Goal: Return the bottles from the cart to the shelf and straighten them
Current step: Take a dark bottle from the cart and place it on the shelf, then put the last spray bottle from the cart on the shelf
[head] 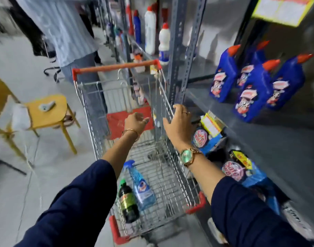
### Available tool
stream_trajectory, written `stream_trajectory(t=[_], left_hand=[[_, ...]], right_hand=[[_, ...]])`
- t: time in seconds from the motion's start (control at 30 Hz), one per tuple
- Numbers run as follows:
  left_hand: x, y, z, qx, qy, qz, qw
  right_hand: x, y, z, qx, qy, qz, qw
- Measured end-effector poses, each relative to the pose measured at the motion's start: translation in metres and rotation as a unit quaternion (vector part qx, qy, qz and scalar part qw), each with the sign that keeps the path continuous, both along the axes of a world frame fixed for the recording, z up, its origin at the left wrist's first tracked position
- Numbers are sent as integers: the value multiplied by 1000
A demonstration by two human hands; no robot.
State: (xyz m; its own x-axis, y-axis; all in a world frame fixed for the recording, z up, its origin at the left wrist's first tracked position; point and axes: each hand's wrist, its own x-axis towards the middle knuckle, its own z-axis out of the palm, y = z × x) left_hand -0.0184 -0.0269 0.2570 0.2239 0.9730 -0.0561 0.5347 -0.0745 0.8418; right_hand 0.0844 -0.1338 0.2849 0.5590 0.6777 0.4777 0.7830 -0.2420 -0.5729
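Observation:
A wire shopping cart (92,111) with a red handle stands beside the grey metal shelf (270,132). Two bottles lie in its basket: a light-blue spray bottle (142,188) and a dark bottle with a green cap (127,202). My left hand (136,122) hovers over the basket, fingers loosely curled, holding nothing. My right hand (179,120) rests on the cart's right rim, fingers spread. Several blue bottles with red caps (255,90) stand unevenly on the shelf to the right.
White and blue bottles (150,32) stand on the far shelf section. Blue boxes and round-lidded items (232,170) fill the lower shelf. A yellow chair (45,111) sits left of the cart. Another person (69,29) stands beyond the cart handle.

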Motion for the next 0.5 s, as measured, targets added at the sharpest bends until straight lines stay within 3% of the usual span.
stream_trajectory(t=[0.2, 0.37, 0.5], left_hand=[[-35, 5, -116, -116, 51, 38, 991], [-54, 8, -200, -226, 99, 59, 967], [-58, 15, -244, -278, 178, 63, 942]], right_hand=[[-33, -4, -135, -192, 86, 88, 974], [-41, -4, -225, -463, 157, 137, 862], [-43, 1, -266, -559, 201, 155, 790]])
